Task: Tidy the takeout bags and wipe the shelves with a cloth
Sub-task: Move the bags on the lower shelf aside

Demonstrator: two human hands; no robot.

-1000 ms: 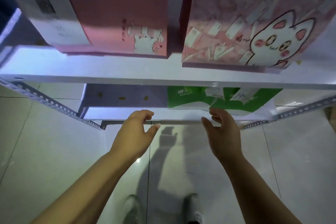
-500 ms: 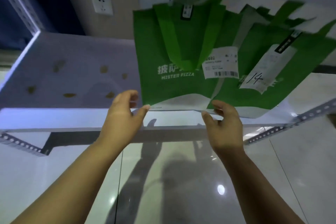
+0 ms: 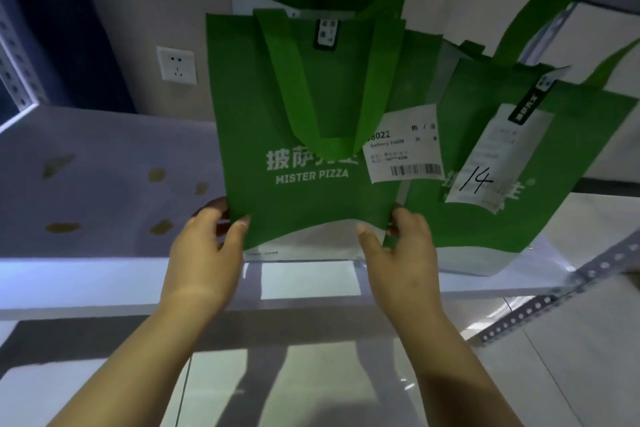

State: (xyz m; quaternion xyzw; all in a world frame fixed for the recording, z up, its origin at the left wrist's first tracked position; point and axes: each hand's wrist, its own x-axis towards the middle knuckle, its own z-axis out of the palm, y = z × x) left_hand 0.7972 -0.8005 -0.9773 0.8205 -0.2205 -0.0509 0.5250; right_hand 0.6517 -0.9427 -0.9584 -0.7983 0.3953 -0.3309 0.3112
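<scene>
A flat green "MISTER PIZZA" takeout bag (image 3: 304, 135) lies on the white lower shelf (image 3: 104, 184), its handles folded over its front. My left hand (image 3: 207, 253) pinches its near left corner and my right hand (image 3: 401, 253) pinches its near right corner. A second green bag (image 3: 526, 166) marked "14", with a paper receipt, lies to the right, partly under the first. More bags lie beneath them, mostly hidden. No cloth is in view.
Brownish stains (image 3: 62, 227) spot the left part of the shelf. A wall socket (image 3: 177, 65) sits behind it. Perforated metal rails (image 3: 554, 302) frame the shelf at right and left. Glossy tiled floor (image 3: 311, 385) lies below.
The view dropped from the upper shelf with pink boxes to the lower shelf. Both hands moved forward from the shelf edge and took hold of the front green bag's near corners.
</scene>
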